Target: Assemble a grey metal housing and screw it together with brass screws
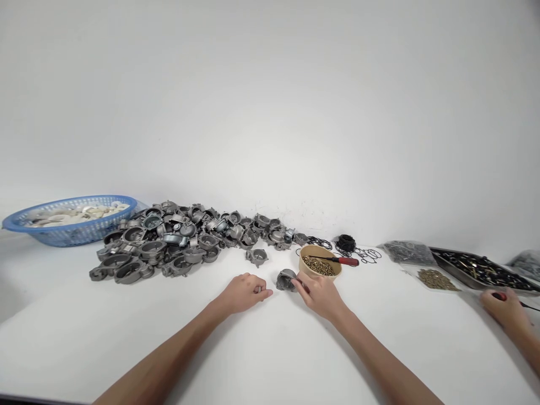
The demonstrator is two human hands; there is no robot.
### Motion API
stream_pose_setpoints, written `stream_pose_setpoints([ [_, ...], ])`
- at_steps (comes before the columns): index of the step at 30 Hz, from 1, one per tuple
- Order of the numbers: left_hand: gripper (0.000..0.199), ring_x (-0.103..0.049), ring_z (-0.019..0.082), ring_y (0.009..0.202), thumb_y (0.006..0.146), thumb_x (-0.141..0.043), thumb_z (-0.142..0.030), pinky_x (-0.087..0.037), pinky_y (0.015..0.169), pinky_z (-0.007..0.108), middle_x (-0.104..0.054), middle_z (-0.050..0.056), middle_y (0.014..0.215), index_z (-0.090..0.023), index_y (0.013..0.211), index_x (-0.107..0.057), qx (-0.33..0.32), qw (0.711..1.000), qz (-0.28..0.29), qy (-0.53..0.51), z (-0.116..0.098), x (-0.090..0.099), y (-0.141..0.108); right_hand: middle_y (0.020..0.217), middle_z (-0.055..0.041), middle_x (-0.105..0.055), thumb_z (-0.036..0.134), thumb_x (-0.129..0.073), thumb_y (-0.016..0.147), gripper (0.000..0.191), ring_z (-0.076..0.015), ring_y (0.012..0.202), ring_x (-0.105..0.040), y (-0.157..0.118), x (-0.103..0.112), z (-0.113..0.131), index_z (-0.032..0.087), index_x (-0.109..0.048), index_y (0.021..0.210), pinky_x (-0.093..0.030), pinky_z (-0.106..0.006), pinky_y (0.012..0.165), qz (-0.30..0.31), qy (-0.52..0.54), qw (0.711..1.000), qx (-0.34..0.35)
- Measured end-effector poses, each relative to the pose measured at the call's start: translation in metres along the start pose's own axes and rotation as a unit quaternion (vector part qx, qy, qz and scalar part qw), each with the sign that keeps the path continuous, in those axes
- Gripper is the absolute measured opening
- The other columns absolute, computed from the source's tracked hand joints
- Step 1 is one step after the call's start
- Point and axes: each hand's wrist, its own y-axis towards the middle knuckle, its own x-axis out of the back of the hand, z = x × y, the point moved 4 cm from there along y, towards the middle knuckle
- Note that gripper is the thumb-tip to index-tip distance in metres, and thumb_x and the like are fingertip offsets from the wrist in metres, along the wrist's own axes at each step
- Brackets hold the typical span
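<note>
My right hand [318,292] grips a small grey metal housing [286,279] by its right side, its round hollow turned up toward me. A little to the left, my left hand [245,292] rests near the white table with curled fingers, apart from the housing. Something small may be tucked inside those fingers, but I cannot make it out. One loose housing [256,257] lies just beyond my hands. Behind my right hand stands a tan bowl [304,264] of brass-coloured screws, with a red-handled screwdriver [348,261] laid across it.
Grey housings [185,242] are heaped at the back left, beside a blue basket [76,233] of whitish parts. Black rings [346,243] lie behind the bowl. At right are bagged parts [409,252], a dark tray [485,267] and another person's hand [508,309] with a red-handled tool.
</note>
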Motion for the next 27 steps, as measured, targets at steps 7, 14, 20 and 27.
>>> stream_pose_setpoints([
  [7,0.050,-0.045,0.014,0.059,0.091,-0.038,-0.059,-0.031,0.054,0.024,-0.049,-0.002,0.062,-0.020,0.078,-0.066,0.005,0.991,0.005,-0.132,0.001,-0.001,0.000,0.059,-0.0017,-0.061,0.035,-0.039,0.100,0.035,-0.0113,0.050,-0.050,-0.002,0.000,0.006,0.018,-0.059,0.076,-0.021,-0.026,0.050,0.009,-0.003,0.999,0.042],
  [14,0.056,-0.039,0.011,0.055,0.091,-0.036,-0.064,-0.033,0.054,0.023,-0.043,-0.004,0.061,-0.017,0.083,-0.066,0.022,0.968,0.039,-0.248,0.001,-0.012,0.005,0.060,-0.0027,-0.061,0.033,-0.041,0.099,0.034,-0.0097,0.048,-0.048,-0.004,0.003,0.021,0.017,-0.060,0.076,-0.016,-0.027,0.049,0.000,-0.019,0.996,0.089],
  [20,0.057,-0.038,0.012,0.057,0.089,-0.038,-0.064,-0.031,0.053,0.023,-0.043,-0.004,0.062,-0.016,0.089,-0.068,0.027,0.966,0.045,-0.253,0.000,-0.012,0.004,0.054,0.0006,-0.055,0.029,-0.046,0.096,0.030,-0.0090,0.048,-0.046,-0.005,0.002,0.028,0.017,-0.056,0.071,-0.015,-0.028,0.049,-0.028,-0.025,0.993,0.114],
  [27,0.059,-0.038,0.012,0.057,0.089,-0.038,-0.065,-0.031,0.054,0.023,-0.045,-0.003,0.063,-0.015,0.092,-0.070,0.032,0.966,0.050,-0.251,-0.001,-0.012,0.004,0.053,0.0022,-0.054,0.028,-0.049,0.093,0.024,-0.0091,0.048,-0.046,-0.006,0.000,0.031,0.017,-0.053,0.072,-0.014,-0.028,0.049,-0.039,-0.028,0.990,0.133],
])
